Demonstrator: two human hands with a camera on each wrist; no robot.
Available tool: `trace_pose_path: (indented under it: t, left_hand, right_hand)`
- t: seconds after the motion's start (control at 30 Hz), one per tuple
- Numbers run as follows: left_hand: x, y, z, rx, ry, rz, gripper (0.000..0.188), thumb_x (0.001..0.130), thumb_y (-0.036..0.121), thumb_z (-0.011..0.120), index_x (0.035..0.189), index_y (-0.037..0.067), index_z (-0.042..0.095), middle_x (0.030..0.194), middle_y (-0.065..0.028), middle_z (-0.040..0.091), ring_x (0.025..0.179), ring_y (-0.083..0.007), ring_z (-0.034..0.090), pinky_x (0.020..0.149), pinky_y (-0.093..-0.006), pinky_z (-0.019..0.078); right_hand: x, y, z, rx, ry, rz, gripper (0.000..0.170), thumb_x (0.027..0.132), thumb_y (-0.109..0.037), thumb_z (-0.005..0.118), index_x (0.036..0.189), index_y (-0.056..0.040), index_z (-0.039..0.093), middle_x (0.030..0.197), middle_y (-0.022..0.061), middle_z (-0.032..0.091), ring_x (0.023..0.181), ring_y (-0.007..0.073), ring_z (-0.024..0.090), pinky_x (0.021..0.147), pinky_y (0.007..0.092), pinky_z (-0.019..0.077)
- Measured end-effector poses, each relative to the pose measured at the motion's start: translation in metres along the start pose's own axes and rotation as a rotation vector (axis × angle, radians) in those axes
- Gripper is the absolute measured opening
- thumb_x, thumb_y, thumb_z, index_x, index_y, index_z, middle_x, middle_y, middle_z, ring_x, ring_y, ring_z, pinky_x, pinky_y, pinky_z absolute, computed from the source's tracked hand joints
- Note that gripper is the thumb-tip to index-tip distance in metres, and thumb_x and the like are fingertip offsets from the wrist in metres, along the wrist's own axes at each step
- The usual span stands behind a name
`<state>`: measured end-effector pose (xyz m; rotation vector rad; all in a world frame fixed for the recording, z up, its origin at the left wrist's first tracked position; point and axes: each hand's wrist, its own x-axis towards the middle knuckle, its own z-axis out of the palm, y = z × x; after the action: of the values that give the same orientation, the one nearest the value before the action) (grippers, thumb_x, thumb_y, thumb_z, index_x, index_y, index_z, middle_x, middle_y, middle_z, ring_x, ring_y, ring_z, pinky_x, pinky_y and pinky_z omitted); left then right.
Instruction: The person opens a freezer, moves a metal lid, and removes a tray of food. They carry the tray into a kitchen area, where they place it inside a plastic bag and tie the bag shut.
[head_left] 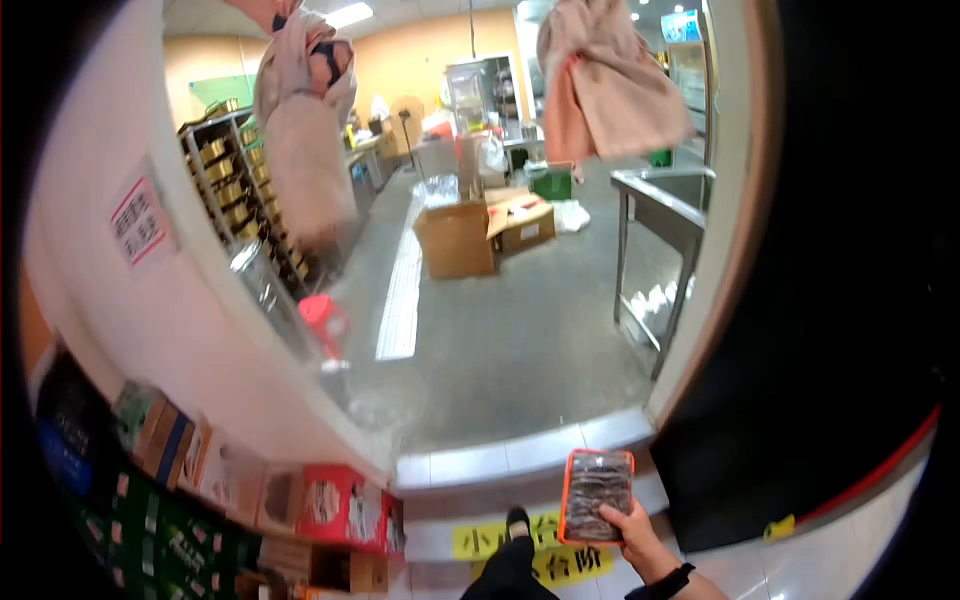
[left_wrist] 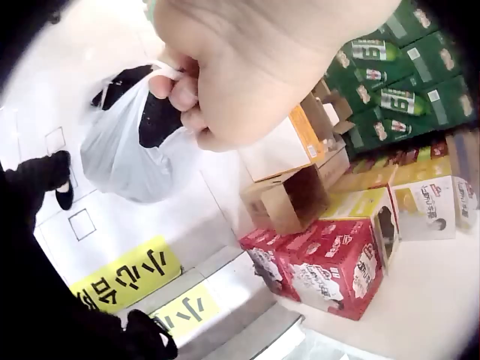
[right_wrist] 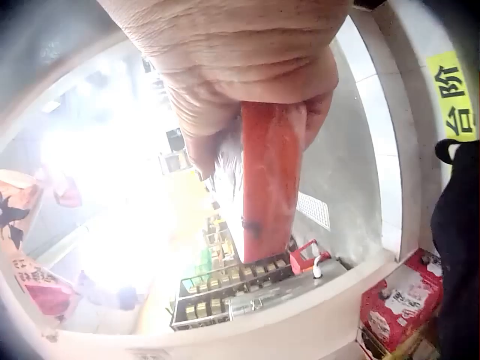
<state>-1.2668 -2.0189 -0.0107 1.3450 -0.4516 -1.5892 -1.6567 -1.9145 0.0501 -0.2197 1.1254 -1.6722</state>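
Note:
In the head view my right hand [head_left: 635, 535] grips an orange-rimmed tray [head_left: 598, 480] wrapped in clear film, its thumb lying across the top. Dark contents in thin layers show through the film; their kind I cannot tell. The tray's orange side [right_wrist: 271, 180] faces the right wrist camera below my palm. Outside the head view, my left hand [left_wrist: 240, 75] has its fingers curled round the handles of a white plastic bag [left_wrist: 127, 165]. The bag hangs down with something black inside it.
A doorway step [head_left: 520, 455] with yellow warning strips [head_left: 490, 540] lies ahead. Stacked drink cartons [head_left: 340, 505] line the left side. Beyond stand cardboard boxes [head_left: 455, 240], a steel sink table [head_left: 660, 215] and a rack [head_left: 225, 180]. Cloth curtains [head_left: 610, 90] hang overhead.

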Motion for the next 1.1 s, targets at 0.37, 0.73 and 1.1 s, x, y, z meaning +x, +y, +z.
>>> trace_pose_path:
  t: [0.37,0.73,1.1]
  left_hand:
    - [0.213,0.326,0.255,0.130,-0.160,0.401,0.011,0.081,0.018,0.058,0.085,0.010,0.064,0.069,-0.0076,0.056,0.055,-0.0225,0.052,0.048,-0.0374,0.0435]
    - [0.376,0.296,0.443,0.263,-0.170,0.104,0.013,0.081,0.019,0.058,0.084,0.008,0.065,0.073,-0.0104,0.059,0.059,-0.0261,0.055,0.051,-0.0394,0.0455]
    - [0.530,0.383,0.700,0.456,-0.024,-0.052,0.017,0.082,0.021,0.059,0.082,0.006,0.066,0.076,-0.0131,0.062,0.064,-0.0297,0.058,0.054,-0.0413,0.0475]
  right_hand:
    - [0.224,-0.140,0.132,-0.167,0.251,0.111,0.033,0.085,-0.008,0.069,0.115,-0.0003,0.059,0.104,0.0095,0.066,0.088,0.0195,0.066,0.076,0.0316,0.0552]
    - [0.492,-0.216,0.145,0.072,0.315,-0.010,0.043,0.084,-0.006,0.068,0.122,-0.0043,0.050,0.109,0.0100,0.063,0.097,0.0246,0.065,0.085,0.0434,0.0550]
    - [0.729,-0.381,0.190,-0.216,0.116,0.097,0.052,0.076,-0.003,0.075,0.120,-0.0003,0.049,0.111,0.0093,0.062,0.100,0.0193,0.061,0.090,0.0358,0.0503]
